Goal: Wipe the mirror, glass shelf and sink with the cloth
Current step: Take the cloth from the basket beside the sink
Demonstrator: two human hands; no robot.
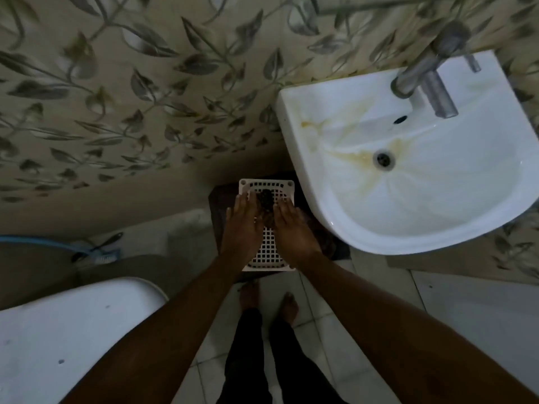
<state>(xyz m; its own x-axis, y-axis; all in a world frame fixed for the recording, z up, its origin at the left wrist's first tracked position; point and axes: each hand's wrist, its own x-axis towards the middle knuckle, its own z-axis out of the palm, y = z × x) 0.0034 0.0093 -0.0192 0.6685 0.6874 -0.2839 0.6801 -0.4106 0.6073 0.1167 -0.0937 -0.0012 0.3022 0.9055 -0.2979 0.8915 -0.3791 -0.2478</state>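
Dim tiled bathroom, stained sink (pixel 437 205) on your right, and your left hand (pixel 243 228) and right hand (pixel 294 231) press flat-fingered on a dark wad (pixel 267 205), probably the cloth, soft and floppy, so bunch its middle.

Colours & patterns, bathroom

My white sink (pixel 437 223) has yellow-brown stains; wall tiles (pixel 116 97) beige w/ grey leaf print; white grid drain cover (pixel 267 252); blue hose (pixel 43 242).
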